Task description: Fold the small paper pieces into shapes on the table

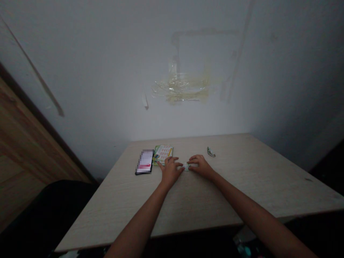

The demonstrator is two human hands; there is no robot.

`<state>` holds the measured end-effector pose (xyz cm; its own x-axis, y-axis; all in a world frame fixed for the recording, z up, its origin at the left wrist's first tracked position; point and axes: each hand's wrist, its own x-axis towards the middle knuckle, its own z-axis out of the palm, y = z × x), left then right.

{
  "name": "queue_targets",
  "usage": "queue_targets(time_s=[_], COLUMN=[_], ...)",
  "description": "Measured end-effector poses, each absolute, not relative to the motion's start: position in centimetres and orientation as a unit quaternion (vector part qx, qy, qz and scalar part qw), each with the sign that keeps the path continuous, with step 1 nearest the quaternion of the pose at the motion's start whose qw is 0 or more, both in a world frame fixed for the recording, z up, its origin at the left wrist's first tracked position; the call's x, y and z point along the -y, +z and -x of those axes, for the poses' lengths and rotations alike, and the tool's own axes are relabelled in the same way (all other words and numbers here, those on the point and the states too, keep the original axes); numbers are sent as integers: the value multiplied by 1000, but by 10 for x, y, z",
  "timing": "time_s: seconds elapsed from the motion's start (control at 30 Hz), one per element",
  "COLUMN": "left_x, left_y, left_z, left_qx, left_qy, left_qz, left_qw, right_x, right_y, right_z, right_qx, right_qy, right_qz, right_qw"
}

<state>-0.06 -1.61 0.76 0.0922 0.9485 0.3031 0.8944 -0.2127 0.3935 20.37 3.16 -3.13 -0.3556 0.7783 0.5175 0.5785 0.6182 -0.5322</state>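
A small pale, greenish-white piece [186,166] lies low over the tabletop between my two hands; its kind is too small to make out. My left hand [170,173] has its thumb and index fingertips together at the piece's left edge, the other fingers spread. From the opposite side, my right hand [201,167] pinches the piece's right edge with thumb and fingertips. Just beyond my left hand is a green-and-white printed packet [163,152], partly covered by the fingers. A phone [145,162] with a lit, blurred-out screen lies left of the packet.
A crumpled green-and-white scrap [211,152] rests right of my hands on the light wooden table [129,200]. Behind the table rises a grey wall [107,89] with peeling clear tape [185,87]. A dark chair-like shape [59,208] stands at the left.
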Motion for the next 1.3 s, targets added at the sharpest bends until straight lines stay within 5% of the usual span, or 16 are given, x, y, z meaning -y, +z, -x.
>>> queue_targets(time_s=[1.3], left_x=[17], left_y=[11], left_z=[-5], left_qx=[-581], left_qy=[390], left_qz=[-706], left_qw=[110], right_x=[-24], right_y=[-16], right_z=[-199], right_qx=[764], right_qy=[213], right_qz=[390], right_qw=[467])
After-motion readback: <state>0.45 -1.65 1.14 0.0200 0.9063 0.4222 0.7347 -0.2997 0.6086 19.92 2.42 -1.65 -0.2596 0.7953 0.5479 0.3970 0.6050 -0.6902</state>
